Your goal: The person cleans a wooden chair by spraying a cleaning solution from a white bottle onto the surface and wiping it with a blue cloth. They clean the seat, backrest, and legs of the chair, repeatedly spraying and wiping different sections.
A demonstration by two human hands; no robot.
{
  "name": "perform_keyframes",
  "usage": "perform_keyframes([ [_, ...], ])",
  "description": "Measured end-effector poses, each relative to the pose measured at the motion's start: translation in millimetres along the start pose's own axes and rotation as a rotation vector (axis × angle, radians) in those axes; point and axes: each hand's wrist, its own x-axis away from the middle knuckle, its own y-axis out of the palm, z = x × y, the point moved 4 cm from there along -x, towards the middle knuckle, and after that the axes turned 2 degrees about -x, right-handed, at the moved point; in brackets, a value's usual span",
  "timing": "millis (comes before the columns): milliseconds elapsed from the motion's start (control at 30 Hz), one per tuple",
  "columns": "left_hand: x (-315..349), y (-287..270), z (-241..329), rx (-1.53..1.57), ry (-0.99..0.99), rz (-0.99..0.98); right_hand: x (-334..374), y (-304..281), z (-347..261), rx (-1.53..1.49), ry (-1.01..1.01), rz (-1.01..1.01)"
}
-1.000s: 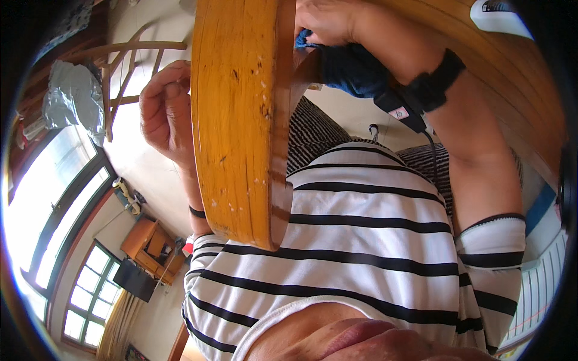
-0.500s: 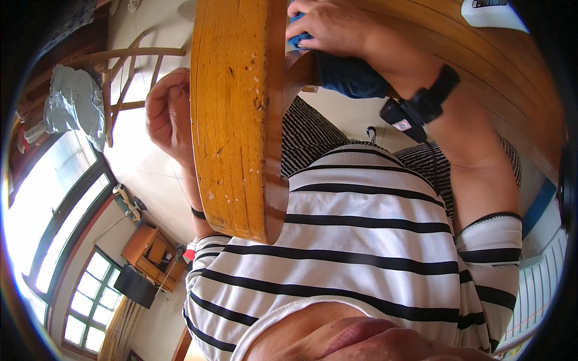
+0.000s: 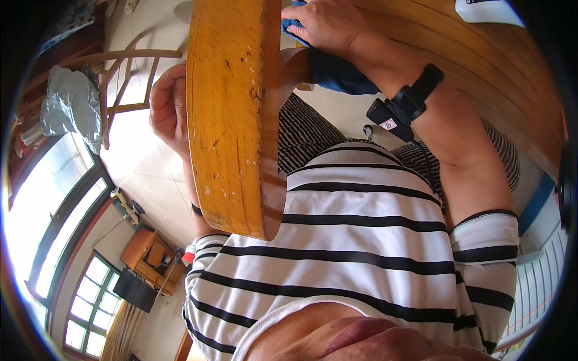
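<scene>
A thick yellow-varnished wooden slab (image 3: 229, 120), scuffed and flecked with white, stands in front of my chest, its rounded end toward me. My right hand (image 3: 328, 24) is closed on a blue cloth (image 3: 295, 24) beside the slab's far right side. Below that forearm hangs a dark blue fabric piece (image 3: 340, 75); I cannot tell whether it is the same cloth. My left hand (image 3: 168, 105) is at the slab's left edge with its fingers curled in. The slab hides part of this hand and whatever it may hold.
A plank-topped wooden table (image 3: 457, 66) fills the far right, with a white object (image 3: 490, 11) on it. At left are a wooden chair frame (image 3: 129, 78) and a silvery plastic bag (image 3: 72, 105). An orange-brown cabinet (image 3: 150, 256) stands beyond, near the windows (image 3: 93, 301).
My right hand and the blue cloth have shifted left toward the slab. My left hand has turned slightly, its fingers curled in more. The slab appears a little farther left.
</scene>
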Motion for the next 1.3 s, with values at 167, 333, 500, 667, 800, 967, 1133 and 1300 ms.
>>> perform_keyframes([
  [167,3,-17,-13,0.030,0.065,0.030,23,-15,13,-0.053,0.079,0.078],
  [333,18,-7,-11,-0.020,0.002,0.003,67,-11,-19,0.054,0.215,-0.201],
  [500,11,-1,-3,0.040,0.052,-0.058,54,-18,-20,0.018,0.317,0.023],
  [667,22,0,3,0.233,0.018,0.000,57,-15,-7,0.187,0.308,0.115],
  [800,35,-8,-6,0.277,-0.089,0.074,83,-4,-25,0.286,0.280,0.095],
  [967,36,-5,-1,0.207,-0.030,0.066,67,-8,-10,0.231,0.352,0.004],
  [1133,31,-5,12,0.008,0.077,0.017,50,-26,8,0.133,0.465,0.163],
  [1300,39,-10,-5,0.237,-0.070,0.055,85,-14,-24,0.338,0.284,0.069],
])
